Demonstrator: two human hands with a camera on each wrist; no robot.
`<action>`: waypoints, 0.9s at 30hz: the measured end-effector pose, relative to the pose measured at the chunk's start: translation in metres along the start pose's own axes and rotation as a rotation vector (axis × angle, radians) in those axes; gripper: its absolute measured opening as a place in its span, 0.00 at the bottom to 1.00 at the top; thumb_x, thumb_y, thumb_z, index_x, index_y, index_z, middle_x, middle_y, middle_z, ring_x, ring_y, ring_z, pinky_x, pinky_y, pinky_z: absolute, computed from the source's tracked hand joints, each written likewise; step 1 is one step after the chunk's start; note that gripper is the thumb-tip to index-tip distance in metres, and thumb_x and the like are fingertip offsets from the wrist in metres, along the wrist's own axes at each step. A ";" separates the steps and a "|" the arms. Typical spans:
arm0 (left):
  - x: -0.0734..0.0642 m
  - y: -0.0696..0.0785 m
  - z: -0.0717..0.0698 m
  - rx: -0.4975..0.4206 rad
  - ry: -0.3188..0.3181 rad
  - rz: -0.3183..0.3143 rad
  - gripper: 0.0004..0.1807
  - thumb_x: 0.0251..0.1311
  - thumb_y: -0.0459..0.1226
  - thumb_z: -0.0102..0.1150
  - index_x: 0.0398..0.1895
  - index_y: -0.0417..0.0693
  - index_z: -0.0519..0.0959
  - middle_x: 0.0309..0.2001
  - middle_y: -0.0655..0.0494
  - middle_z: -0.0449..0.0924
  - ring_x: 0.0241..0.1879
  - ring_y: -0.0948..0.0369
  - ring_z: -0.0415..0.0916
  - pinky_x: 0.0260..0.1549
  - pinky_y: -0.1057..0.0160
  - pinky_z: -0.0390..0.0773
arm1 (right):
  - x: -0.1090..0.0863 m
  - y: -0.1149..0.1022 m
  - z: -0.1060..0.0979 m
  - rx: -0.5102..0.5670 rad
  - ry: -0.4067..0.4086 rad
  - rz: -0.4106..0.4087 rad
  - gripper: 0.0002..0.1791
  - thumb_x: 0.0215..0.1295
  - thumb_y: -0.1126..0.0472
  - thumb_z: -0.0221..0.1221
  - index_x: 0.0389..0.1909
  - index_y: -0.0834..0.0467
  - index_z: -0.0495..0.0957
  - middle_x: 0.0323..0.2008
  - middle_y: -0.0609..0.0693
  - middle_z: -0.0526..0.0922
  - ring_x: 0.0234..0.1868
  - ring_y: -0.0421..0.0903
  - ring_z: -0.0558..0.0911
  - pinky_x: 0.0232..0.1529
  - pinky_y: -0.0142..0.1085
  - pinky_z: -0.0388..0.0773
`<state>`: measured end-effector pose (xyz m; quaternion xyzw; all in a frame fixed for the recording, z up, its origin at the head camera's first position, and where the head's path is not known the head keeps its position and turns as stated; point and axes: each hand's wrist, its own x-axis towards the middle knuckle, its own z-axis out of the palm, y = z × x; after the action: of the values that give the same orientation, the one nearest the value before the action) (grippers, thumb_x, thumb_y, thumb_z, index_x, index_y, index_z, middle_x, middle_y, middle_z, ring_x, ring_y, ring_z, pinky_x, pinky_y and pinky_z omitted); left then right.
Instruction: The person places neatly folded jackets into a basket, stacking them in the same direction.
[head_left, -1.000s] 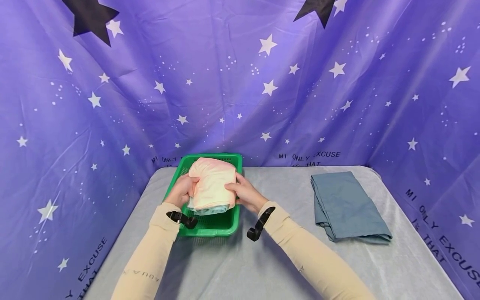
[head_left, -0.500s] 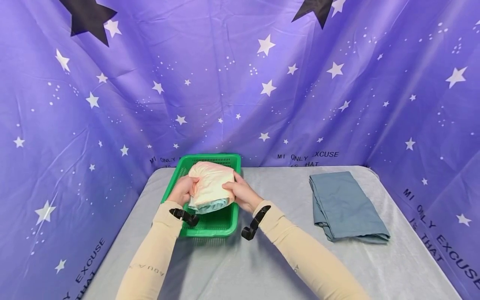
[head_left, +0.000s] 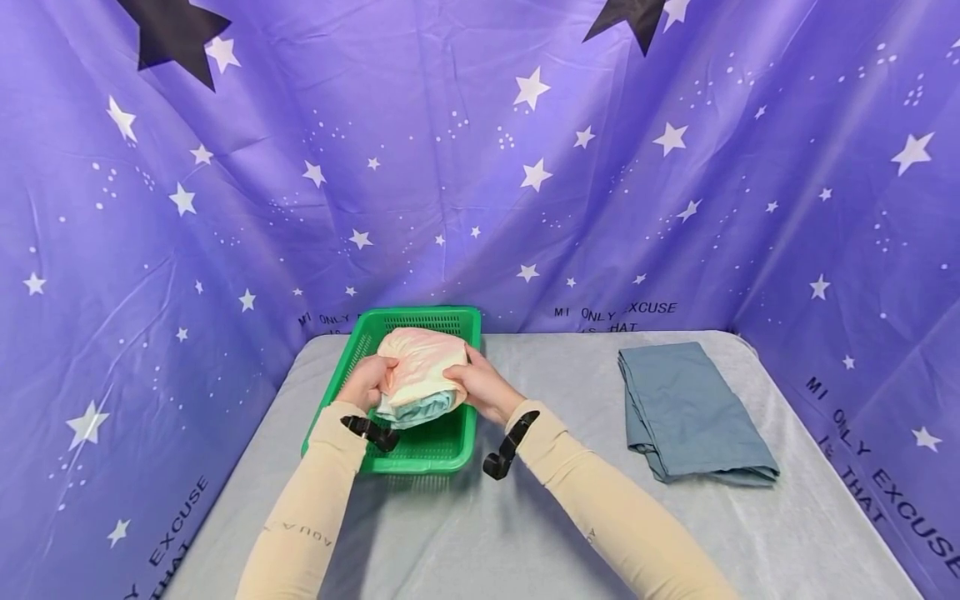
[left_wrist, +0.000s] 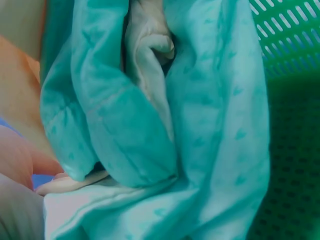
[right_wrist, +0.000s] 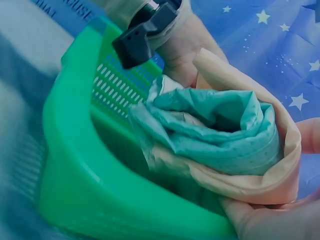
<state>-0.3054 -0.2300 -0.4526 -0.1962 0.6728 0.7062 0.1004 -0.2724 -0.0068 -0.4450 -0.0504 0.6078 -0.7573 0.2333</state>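
Note:
Over a green plastic basket (head_left: 431,464), both hands hold a folded cloth bundle (head_left: 426,354), pink and pale yellow outside with teal layers inside. My left hand (head_left: 367,381) grips its left side, thumb on top. The right hand (head_left: 486,387) pinches the right side, also with the thumb above. In the left wrist view the teal inner fabric (left_wrist: 220,115), marked with small darker prints, fills the middle. The right wrist view looks into the bundle's near end, where rolled teal layers (right_wrist: 225,155) sit inside a peach outer layer (right_wrist: 277,182). Fingers beneath the bundle are mostly hidden.
A folded grey-blue cloth (head_left: 693,417) lies on the right of the table, which has a light grey cover (head_left: 555,533). Purple curtains (head_left: 480,167) with stars close off the back and both sides. The basket stands near the back curtain.
The bundle has shifted slightly left and tilted, its far edge coming lower. More of the teal inside shows at its near end. Both hands keep their grip; the grey-blue cloth stays put.

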 end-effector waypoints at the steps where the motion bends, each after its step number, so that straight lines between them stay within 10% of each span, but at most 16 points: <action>1: 0.000 0.000 -0.001 0.010 -0.002 0.000 0.11 0.72 0.29 0.50 0.29 0.45 0.75 0.10 0.64 0.63 0.06 0.68 0.59 0.08 0.73 0.64 | 0.000 0.000 0.000 -0.020 -0.005 0.001 0.47 0.73 0.66 0.54 0.84 0.49 0.38 0.62 0.60 0.74 0.41 0.44 0.82 0.44 0.36 0.82; 10: -0.006 0.001 -0.009 0.164 -0.057 -0.002 0.14 0.71 0.38 0.58 0.24 0.52 0.81 0.06 0.65 0.58 0.06 0.68 0.55 0.10 0.71 0.64 | -0.008 0.000 0.007 -0.271 0.062 -0.008 0.54 0.67 0.59 0.61 0.83 0.61 0.36 0.82 0.61 0.45 0.80 0.57 0.57 0.77 0.53 0.60; 24: -0.013 0.001 -0.011 0.364 -0.154 -0.030 0.12 0.68 0.41 0.63 0.33 0.41 0.80 0.09 0.62 0.67 0.08 0.66 0.67 0.13 0.66 0.75 | -0.032 -0.004 0.021 -0.584 0.153 -0.102 0.53 0.63 0.61 0.64 0.82 0.63 0.42 0.79 0.66 0.54 0.78 0.60 0.61 0.76 0.55 0.61; 27: -0.013 0.002 -0.011 0.408 -0.140 -0.030 0.24 0.68 0.43 0.63 0.56 0.33 0.72 0.16 0.61 0.68 0.10 0.66 0.66 0.15 0.66 0.74 | -0.035 -0.003 0.023 -0.662 0.169 -0.122 0.53 0.63 0.60 0.65 0.82 0.62 0.43 0.78 0.67 0.54 0.73 0.61 0.67 0.73 0.54 0.67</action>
<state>-0.2929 -0.2391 -0.4459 -0.1323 0.7902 0.5657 0.1952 -0.2343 -0.0121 -0.4288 -0.0965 0.8337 -0.5331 0.1074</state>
